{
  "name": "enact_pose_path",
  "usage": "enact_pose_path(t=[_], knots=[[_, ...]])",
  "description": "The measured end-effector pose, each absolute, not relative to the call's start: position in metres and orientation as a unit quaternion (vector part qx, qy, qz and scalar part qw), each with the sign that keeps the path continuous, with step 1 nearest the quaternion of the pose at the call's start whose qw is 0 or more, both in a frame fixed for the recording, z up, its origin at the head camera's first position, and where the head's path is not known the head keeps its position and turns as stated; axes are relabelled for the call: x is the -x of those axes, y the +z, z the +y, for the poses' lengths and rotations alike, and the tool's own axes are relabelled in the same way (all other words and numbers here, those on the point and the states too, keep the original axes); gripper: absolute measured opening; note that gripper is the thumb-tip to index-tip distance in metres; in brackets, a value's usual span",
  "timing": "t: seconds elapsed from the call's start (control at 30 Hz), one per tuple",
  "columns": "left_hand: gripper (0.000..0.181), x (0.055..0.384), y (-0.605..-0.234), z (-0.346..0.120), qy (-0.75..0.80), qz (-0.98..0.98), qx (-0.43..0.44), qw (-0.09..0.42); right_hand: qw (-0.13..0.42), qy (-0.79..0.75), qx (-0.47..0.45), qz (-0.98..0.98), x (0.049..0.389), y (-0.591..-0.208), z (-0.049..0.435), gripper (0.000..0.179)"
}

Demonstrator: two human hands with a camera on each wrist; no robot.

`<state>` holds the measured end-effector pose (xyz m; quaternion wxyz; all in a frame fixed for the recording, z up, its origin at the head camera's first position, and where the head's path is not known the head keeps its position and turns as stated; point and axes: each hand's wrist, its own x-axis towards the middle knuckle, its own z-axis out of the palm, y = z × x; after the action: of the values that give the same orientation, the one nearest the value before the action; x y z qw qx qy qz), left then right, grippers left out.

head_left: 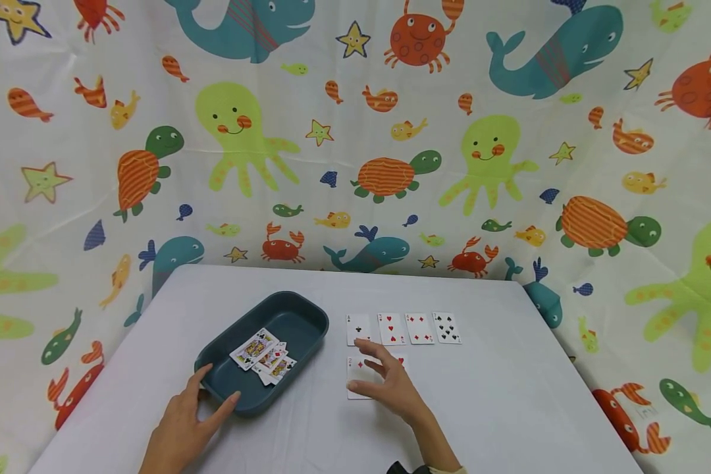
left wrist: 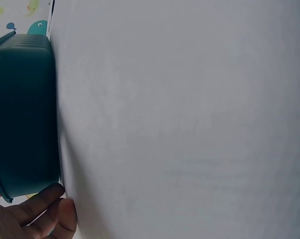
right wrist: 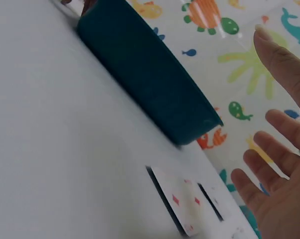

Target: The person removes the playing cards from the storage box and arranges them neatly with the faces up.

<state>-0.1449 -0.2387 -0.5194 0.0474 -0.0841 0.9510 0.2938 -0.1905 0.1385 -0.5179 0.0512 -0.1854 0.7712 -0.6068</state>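
Note:
At the near left corner of the dark teal tray [head_left: 296, 303], my left hand [head_left: 180, 418] grips the end, its thumb and fingers spread around the wall. In the left wrist view its bent fingertips [left wrist: 53, 191] sit low against the tray's end. Several face cards [head_left: 255, 349] lie loosely overlapped inside the tray. My right hand [head_left: 388, 378] hovers over the lower row of cards, fingers apart and holding nothing. Below it are a diamonds card [head_left: 355, 392] and a hearts card [head_left: 401, 361], both partly hidden. The right wrist view shows that palm and spread fingers beside a diamonds card [right wrist: 182, 199].
Behind the lower row lies a row of face-up cards: a clubs card [head_left: 357, 322], a hearts card [head_left: 391, 329], a diamonds card [head_left: 419, 329] and a spades card [head_left: 447, 328]. The white table [head_left: 509, 395] ends at a sea-animal curtain [head_left: 355, 151].

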Motion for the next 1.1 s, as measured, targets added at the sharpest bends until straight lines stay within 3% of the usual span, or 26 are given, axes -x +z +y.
enact_pose_path(t=[1.1], knots=[[0.109, 0.146, -0.524, -0.239, 0.285, 0.954, 0.088, 0.04, 0.078, -0.695, 0.262, 0.666, 0.195, -0.497, 0.036, 0.076]])
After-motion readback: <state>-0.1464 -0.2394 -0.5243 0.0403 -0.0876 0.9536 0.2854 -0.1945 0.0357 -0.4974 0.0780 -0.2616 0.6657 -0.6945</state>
